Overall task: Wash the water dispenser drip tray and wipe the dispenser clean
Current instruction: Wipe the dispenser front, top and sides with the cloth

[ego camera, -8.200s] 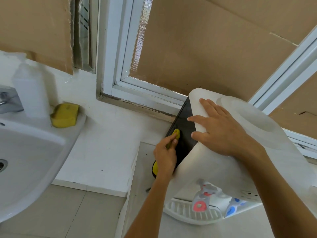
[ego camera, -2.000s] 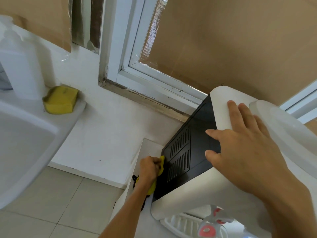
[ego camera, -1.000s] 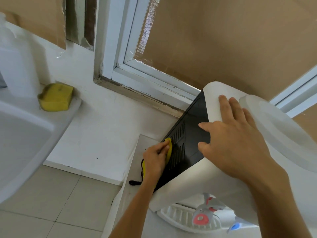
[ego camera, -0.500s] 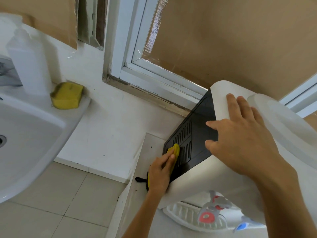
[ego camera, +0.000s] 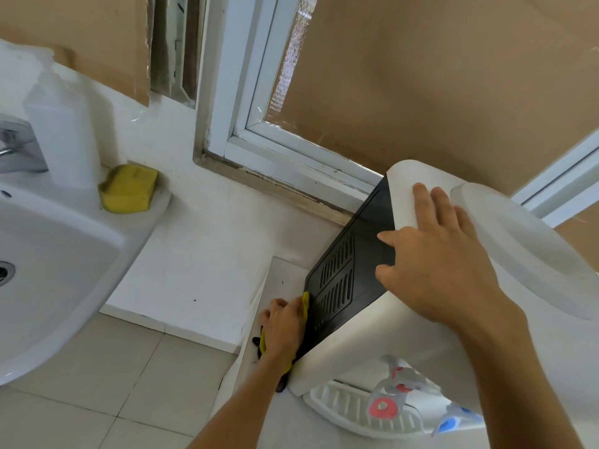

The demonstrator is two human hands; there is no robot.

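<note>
Head cam: left hand (ego camera: 283, 322) grips yellow cloth (ego camera: 305, 303) wiping black vented rear panel (ego camera: 343, 273); right hand (ego camera: 434, 254) flat, steadying white dispenser (ego camera: 372, 348). Next: reach lower edge.

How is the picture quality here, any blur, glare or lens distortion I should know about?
Head view: bright, even daylight; the white bottle and wall beside the sink wash out. Wide-angle bending curves the window frame and stretches the dispenser. The taps look soft; the left hand and yellow cloth are reasonably clear.

Both forearms and hands (ego camera: 434, 260) are bare, with no sleeves visible.
</note>
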